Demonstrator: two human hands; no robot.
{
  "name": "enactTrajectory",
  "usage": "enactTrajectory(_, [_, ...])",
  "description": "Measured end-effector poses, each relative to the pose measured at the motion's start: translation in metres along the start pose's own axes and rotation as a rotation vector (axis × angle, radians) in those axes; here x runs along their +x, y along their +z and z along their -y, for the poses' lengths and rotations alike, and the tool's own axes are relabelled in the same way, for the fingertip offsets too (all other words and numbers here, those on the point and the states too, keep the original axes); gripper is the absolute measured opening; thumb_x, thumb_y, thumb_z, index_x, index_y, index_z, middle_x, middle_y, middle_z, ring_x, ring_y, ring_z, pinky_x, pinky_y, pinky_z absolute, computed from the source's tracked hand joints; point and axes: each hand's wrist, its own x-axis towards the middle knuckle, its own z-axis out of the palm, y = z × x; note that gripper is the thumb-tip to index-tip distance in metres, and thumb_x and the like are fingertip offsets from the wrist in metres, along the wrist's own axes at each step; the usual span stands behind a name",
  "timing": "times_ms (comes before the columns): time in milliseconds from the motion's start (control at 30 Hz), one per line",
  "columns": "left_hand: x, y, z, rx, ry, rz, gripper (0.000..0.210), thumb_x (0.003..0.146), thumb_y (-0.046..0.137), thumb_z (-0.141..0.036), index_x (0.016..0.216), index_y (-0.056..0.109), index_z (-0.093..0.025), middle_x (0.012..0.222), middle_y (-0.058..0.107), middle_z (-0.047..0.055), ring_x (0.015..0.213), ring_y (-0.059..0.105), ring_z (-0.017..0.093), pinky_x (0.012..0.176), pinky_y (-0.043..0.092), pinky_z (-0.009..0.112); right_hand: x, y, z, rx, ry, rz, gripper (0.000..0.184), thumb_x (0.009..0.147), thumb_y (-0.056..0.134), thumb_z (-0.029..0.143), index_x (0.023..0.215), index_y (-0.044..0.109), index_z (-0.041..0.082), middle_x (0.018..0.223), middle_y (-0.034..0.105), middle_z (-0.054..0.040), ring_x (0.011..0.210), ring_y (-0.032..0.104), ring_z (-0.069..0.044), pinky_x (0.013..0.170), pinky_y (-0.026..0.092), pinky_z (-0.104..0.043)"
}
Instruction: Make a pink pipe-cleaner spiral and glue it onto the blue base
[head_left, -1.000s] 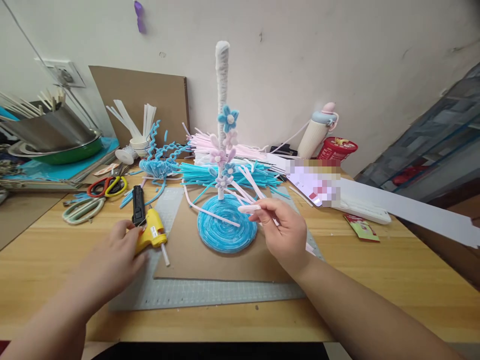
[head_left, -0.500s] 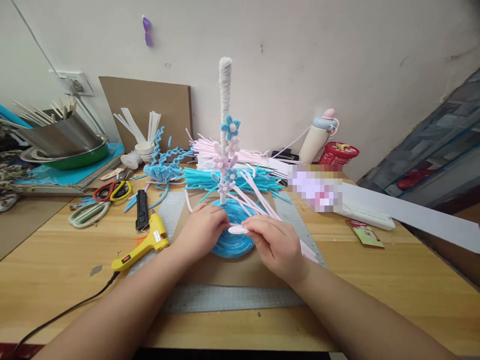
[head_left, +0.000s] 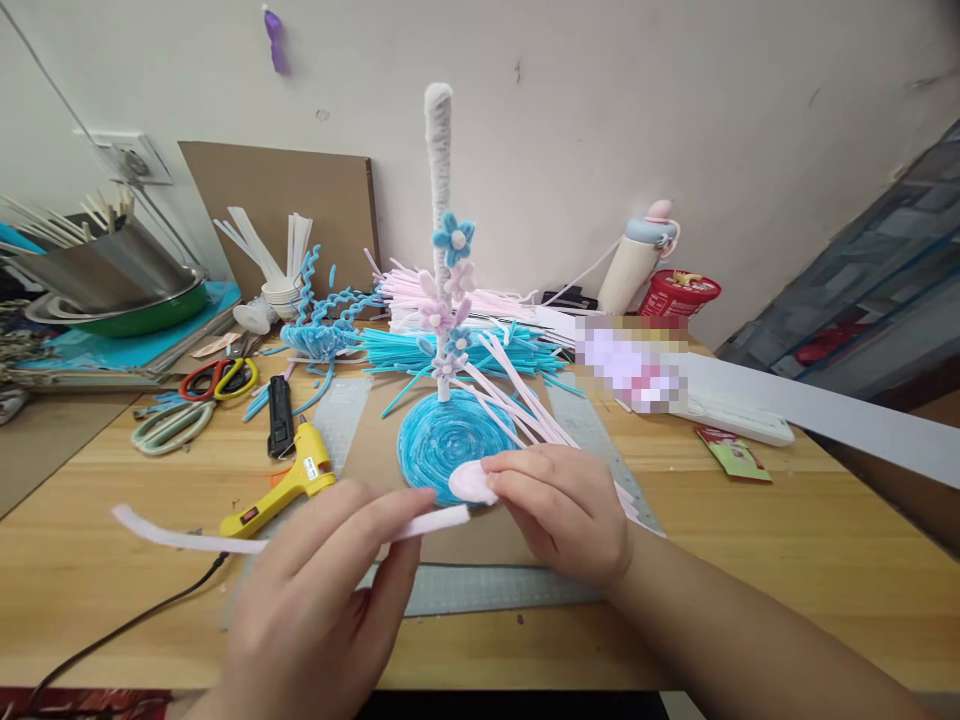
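Observation:
My left hand pinches a pale pink pipe cleaner, whose tip pokes out past the fingers toward the right. In my right hand, thumb and fingers grip a pale pink fuzzy oval, a flat coil by its look. Behind both hands a round blue base of coiled pipe cleaner lies on the brown board. At its far edge rises a white wrapped post. Blue, pink and lilac flowers climb this post.
A yellow glue gun with its cord lies at left, beside a black cutter and scissors. Bundles of blue pipe cleaners and pink ones sit behind the post. A bottle and red tub stand back right.
My left hand has moved nearer and now holds a pink pipe cleaner that sticks out leftward. The oval in my right hand has turned its flat face up. The view has shifted slightly.

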Motion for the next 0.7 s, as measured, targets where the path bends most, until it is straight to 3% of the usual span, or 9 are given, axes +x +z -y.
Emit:
enactTrajectory(300, [-0.003,-0.010,-0.007,-0.095,-0.006,0.194,0.022,0.087,0.046,-0.019,0.101,0.062,-0.026,0.083,0.065,0.003,0.073,0.062,0.017,0.059,0.051,0.026,0.002,-0.005,0.005,0.006,-0.062,0.015,0.020,0.085,0.052,0.009,0.103,0.060,0.012,0.097,0.071,-0.0114,0.085,0.066,-0.016,0.071,0.057,-0.029])
enactTrajectory(433, [-0.004,-0.011,-0.012,-0.056,0.003,0.123,0.029,0.086,0.051,-0.013,0.111,0.060,-0.026,0.082,0.067,0.000,0.066,0.063,0.013,0.057,0.052,0.022,0.006,-0.006,0.007,-0.005,-0.103,0.007,0.015,0.084,0.052,0.008,0.096,0.062,0.008,0.093,0.071,-0.0128,0.083,0.066,-0.016,0.070,0.057,-0.028])
enactTrajectory(533, [-0.005,-0.011,-0.015,-0.047,-0.001,0.033,0.021,0.083,0.058,-0.012,0.099,0.063,-0.024,0.080,0.068,-0.002,0.064,0.064,0.010,0.062,0.053,0.020,0.009,-0.007,0.009,-0.035,-0.123,-0.008,0.015,0.086,0.049,0.009,0.092,0.063,0.008,0.090,0.072,-0.0120,0.081,0.066,-0.016,0.069,0.057,-0.028])
enactTrajectory(700, [-0.007,-0.013,-0.017,-0.031,-0.031,0.005,0.017,0.080,0.061,-0.012,0.092,0.063,-0.023,0.080,0.067,-0.004,0.067,0.065,0.009,0.071,0.053,0.018,0.009,-0.007,0.010,-0.029,-0.119,-0.010,0.015,0.087,0.050,0.009,0.090,0.064,0.008,0.089,0.072,-0.0121,0.081,0.067,-0.016,0.069,0.057,-0.028])
